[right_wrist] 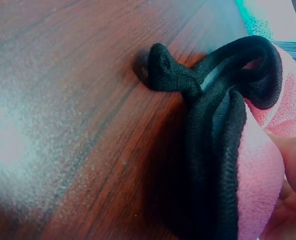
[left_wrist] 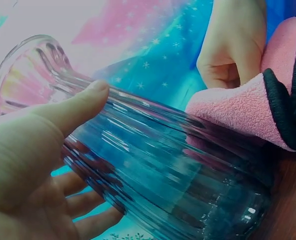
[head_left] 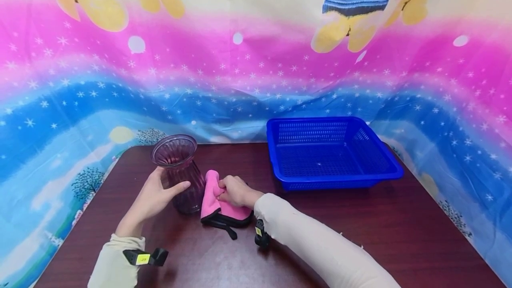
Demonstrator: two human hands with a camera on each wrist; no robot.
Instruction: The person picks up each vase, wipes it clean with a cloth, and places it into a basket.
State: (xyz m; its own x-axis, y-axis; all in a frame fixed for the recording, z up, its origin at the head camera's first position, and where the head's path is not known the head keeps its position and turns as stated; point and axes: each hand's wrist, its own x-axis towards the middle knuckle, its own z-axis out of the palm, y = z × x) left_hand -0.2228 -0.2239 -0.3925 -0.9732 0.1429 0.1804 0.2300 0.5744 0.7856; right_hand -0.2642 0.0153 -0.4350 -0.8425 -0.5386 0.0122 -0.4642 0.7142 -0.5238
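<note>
A purple-tinted ribbed glass vase (head_left: pixel 187 197) with a flared rim is at the left of the table. My left hand (head_left: pixel 154 194) grips it below the neck, thumb on the near side and fingers around the other side in the left wrist view. Beside the vase, my right hand (head_left: pixel 238 191) holds a bunched pink cloth (head_left: pixel 210 199) with black edging and a black loop. The cloth (left_wrist: pixel 233 107) lies against the vase's lower side. In the right wrist view, the black edging (right_wrist: pixel 203 165) hangs by the tabletop, and the thumb is on the pink fabric.
A blue plastic basket (head_left: pixel 336 177) with perforated sides stands at the back right of the dark wooden table (head_left: pixel 360 230). A colourful printed sheet (head_left: pixel 248 70) hangs behind the table. Each wrist wears a small black camera.
</note>
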